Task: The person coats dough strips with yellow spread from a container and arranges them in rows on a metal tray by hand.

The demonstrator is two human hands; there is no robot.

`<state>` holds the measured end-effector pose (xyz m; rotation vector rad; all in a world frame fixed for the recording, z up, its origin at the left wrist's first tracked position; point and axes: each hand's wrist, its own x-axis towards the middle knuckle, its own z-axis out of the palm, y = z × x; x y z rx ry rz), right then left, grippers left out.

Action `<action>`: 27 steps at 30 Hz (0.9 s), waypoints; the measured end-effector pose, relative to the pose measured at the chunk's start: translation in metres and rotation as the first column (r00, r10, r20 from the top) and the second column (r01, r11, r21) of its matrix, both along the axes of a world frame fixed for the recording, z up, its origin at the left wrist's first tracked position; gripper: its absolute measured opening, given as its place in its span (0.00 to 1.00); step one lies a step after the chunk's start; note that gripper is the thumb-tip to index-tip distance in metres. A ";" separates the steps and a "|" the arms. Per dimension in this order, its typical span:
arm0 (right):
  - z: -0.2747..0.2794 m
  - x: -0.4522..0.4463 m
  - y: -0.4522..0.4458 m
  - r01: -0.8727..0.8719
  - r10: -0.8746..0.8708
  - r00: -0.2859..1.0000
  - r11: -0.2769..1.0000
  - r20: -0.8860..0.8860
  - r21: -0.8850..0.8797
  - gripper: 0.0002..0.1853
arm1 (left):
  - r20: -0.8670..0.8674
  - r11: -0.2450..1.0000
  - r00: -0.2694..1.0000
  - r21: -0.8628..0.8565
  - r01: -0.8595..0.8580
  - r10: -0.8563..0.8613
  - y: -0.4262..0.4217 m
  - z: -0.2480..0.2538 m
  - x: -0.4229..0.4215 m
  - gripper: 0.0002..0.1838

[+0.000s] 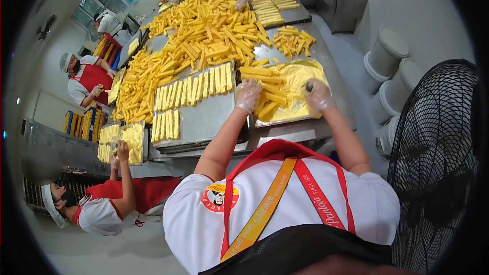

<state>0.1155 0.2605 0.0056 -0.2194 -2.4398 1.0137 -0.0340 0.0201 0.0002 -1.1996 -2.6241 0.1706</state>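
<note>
In front of me a metal tray (285,121) holds a pale yellow creamy spread (300,75) and a pile of yellow bread sticks (270,91). My left hand (248,95), in a clear plastic glove, is curled closed against the pile's left side; what its fingers hold is hidden. On the right of the spread, my gloved right hand (319,97) is closed around a dark-handled tool (308,87), its working end not clearly visible. Left of my left hand, a flat baking tray (204,117) carries rows of coated sticks (196,89).
A large heap of yellow sticks (204,30) covers the metal table (331,66). Co-workers handle trays along the left and far sides. Coated sticks fill another tray (300,16) at the far right. White buckets (389,51) and a black fan (433,137) stand to my right.
</note>
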 end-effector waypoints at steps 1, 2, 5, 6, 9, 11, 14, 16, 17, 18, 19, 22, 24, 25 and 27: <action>0.011 0.005 -0.006 -0.122 0.124 0.990 0.992 0.068 -0.036 0.09 | -0.004 1.000 1.000 0.003 -0.005 0.005 0.003 0.003 0.000 0.14; 0.021 0.009 -0.010 -0.241 0.250 0.959 0.967 0.135 -0.081 0.09 | -0.036 1.000 0.999 0.018 0.010 -0.009 0.004 0.004 0.001 0.11; 0.012 -0.004 -0.005 -0.211 0.268 0.933 0.948 0.242 -0.239 0.10 | -0.059 0.998 0.996 0.012 0.069 -0.068 0.004 0.008 -0.001 0.11; 0.008 -0.007 0.001 -0.107 0.147 0.959 0.979 0.242 -0.172 0.10 | -0.035 0.997 0.997 0.028 0.074 -0.073 0.003 0.013 0.001 0.12; -0.002 -0.018 0.014 0.176 -0.179 0.976 0.984 0.123 0.037 0.13 | 0.011 0.990 0.996 0.109 0.088 -0.089 -0.003 0.022 0.010 0.12; 0.014 -0.006 0.003 -0.034 0.029 0.995 0.998 0.094 0.051 0.12 | 0.015 0.978 0.995 0.186 0.091 -0.095 -0.010 0.011 0.007 0.11; 0.034 0.001 -0.012 -0.313 0.384 0.887 0.909 0.257 -0.275 0.11 | 0.184 0.946 0.972 0.312 0.083 -0.146 -0.022 0.016 0.010 0.11; 0.005 -0.020 0.003 -0.218 0.266 0.925 0.956 0.270 -0.195 0.10 | 0.292 0.871 0.926 0.485 0.074 -0.241 -0.024 0.034 0.022 0.10; 0.003 -0.026 0.009 -0.087 0.120 0.961 0.986 0.248 -0.140 0.10 | 0.345 0.829 0.898 0.558 0.039 -0.274 -0.025 0.033 0.026 0.10; 0.004 -0.029 0.012 0.049 -0.028 0.976 0.995 0.217 -0.090 0.10 | 0.394 0.781 0.864 0.625 -0.003 -0.313 -0.027 0.032 0.031 0.10; 0.003 -0.028 0.015 0.108 -0.124 0.985 0.986 0.124 0.126 0.09 | 0.509 0.754 0.800 0.647 -0.111 -0.319 -0.024 0.032 0.037 0.08; 0.011 -0.015 0.001 -0.073 0.067 0.996 0.991 0.057 0.111 0.09 | 0.396 0.618 0.740 0.785 0.034 -0.544 -0.021 0.009 0.045 0.07; 0.017 -0.008 0.004 -0.242 0.269 0.935 0.960 0.230 -0.138 0.09 | 0.514 0.705 0.719 0.708 -0.047 -0.469 -0.019 -0.002 0.053 0.11; 0.008 -0.009 0.010 -0.220 0.276 0.924 0.949 0.265 -0.224 0.09 | 0.493 0.731 0.764 0.682 -0.041 -0.417 -0.016 -0.007 0.056 0.13; 0.005 -0.020 0.027 -0.076 0.105 0.944 0.992 0.313 -0.103 0.11 | 0.474 0.774 0.807 0.633 -0.035 -0.351 -0.011 -0.011 0.058 0.18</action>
